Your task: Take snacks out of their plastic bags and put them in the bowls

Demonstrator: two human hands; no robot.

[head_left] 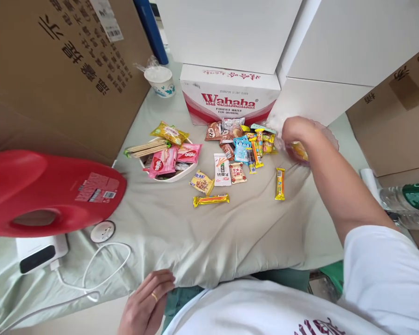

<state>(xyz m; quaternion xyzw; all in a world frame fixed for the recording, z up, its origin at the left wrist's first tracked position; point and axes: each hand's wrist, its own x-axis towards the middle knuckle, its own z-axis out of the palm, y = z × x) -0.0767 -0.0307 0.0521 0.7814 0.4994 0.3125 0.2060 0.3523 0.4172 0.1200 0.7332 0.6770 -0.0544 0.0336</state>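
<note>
My right hand (295,132) reaches out over a clear pinkish bowl (330,139) at the right of the snack pile, its fingers curled down around a yellow snack packet (299,150). My left hand (148,302) rests at the near edge of the pale green cloth (181,232), fingers loosely bent, touching the cloth, a ring on one finger. A heap of several small snack packets (242,149) lies in the middle. A white bowl (167,176) to the left holds wafer packs and biscuit sticks.
A Wahaha water carton (230,95) stands behind the pile, white boxes above it. A red plastic jug (45,193) lies at left beside a white power bank (38,253) with its cable. A paper cup (160,80) sits far back. Cardboard boxes flank both sides; water bottles (405,200) lie right.
</note>
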